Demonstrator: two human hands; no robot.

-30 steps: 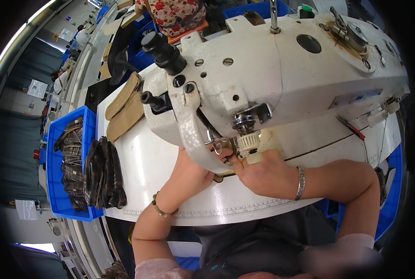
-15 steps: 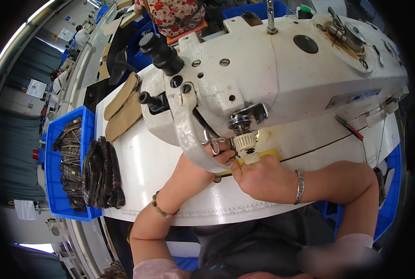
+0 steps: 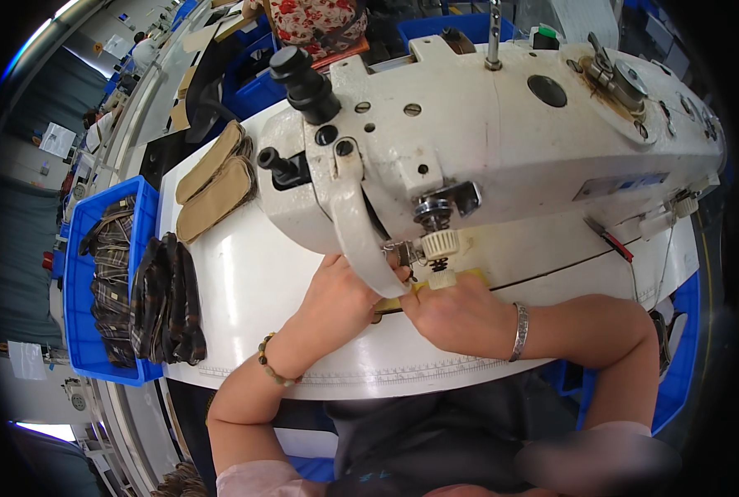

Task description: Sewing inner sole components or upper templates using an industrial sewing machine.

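A white industrial sewing machine [image 3: 502, 132] fills the upper middle, its curved white lever [image 3: 359, 240] hanging in front of the needle area. My left hand [image 3: 340, 294] reaches in at the left of the needle area, fingers bent inward and partly covered by the lever. Close beside it, on the right, my right hand [image 3: 456, 315] is closed with the knuckles up and the thumb toward the left fingers. A yellow piece [image 3: 391, 305] lies flat under the fingertips and shows again past the right knuckles. Whatever the fingers pinch is hidden.
Left on the white table [image 3: 253, 331] are tan fabric pieces [image 3: 212, 199] and a stack of dark plaid pieces [image 3: 167, 298]. A blue crate [image 3: 144, 207] holds more plaid pieces. Red-handled snippers [image 3: 616, 244] lie at right. A person in a floral top [image 3: 316, 29] is beyond the machine.
The whole view has shifted slightly, with the crate and table farther left in it. Both hands stay together at the needle area; their grip looks much the same.
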